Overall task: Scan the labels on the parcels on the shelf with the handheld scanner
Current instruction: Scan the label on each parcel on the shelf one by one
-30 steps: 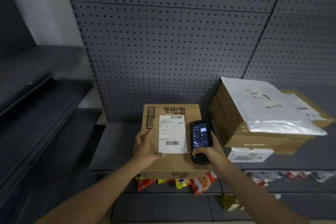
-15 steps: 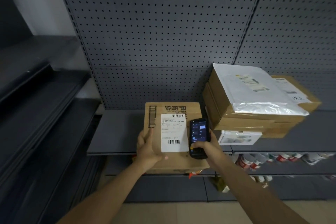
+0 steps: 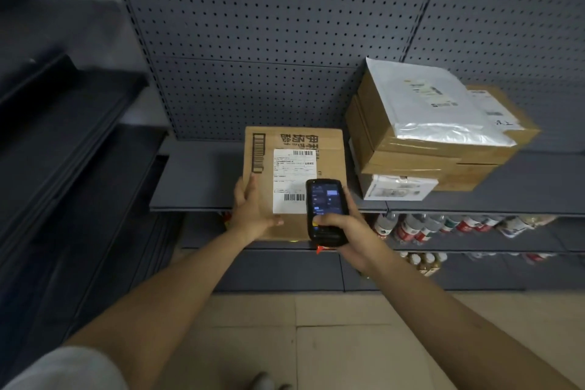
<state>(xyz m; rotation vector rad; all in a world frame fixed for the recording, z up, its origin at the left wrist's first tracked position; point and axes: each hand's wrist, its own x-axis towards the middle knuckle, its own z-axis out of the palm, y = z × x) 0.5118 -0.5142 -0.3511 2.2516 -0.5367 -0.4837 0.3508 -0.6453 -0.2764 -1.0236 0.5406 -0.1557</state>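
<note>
Head view: box (image 3: 292, 180) lies on the grey shelf (image 3: 196, 180), near edge overhanging the shelf front, white label (image 3: 289, 182) on top with barcodes at its far and near ends. Left hand (image 3: 251, 209) rests flat on the box's left near part, fingers straight and together, thumb lying along the near edge just below the label. Right hand (image 3: 346, 229) grips the scanner (image 3: 326, 212), fingers clamped round its body, thumb on the keypad; screen lit, scanner held over the label's right near corner and the box's right side. Right of the box, touching or just beside it, a stack of parcels (image 3: 411, 149): brown boxes with a white poly bag (image 3: 433, 104) on top and a small white box (image 3: 397, 188) under the stack's near edge. Pegboard (image 3: 285, 25) stands behind the shelf. Bottles (image 3: 418, 226) lie on the lower shelf to the right. Tiled floor (image 3: 332, 342) near.
</note>
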